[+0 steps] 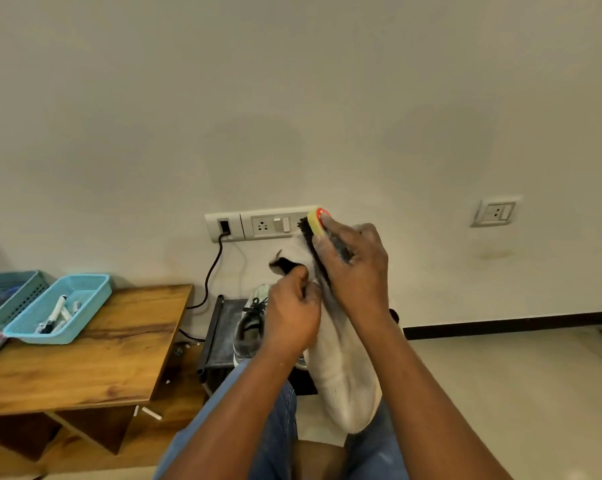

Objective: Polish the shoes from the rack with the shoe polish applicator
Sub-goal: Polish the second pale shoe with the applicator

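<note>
- The left hand (292, 315) is curled round the upper edge of a white shoe (344, 375), gripping it near the dark opening and holding it up in front of the wall.
- The right hand (353, 261) grips the shoe polish applicator (316, 237), its yellow-and-red end poking out above the fingers; the dark bristle side lies against the shoe's upper part.
- No brand or lettering can be read on the applicator or the shoe; the picture is too soft there.
- Behind the hands, a grey laced shoe (249, 332) rests on a dark rack (219, 337) against the wall.
- A wall socket strip (258, 225) has a black cable (211, 271) plugged in.
- To the left, a wooden table (95, 358) carries a blue basket (63, 308) holding what look like small tubes.
</note>
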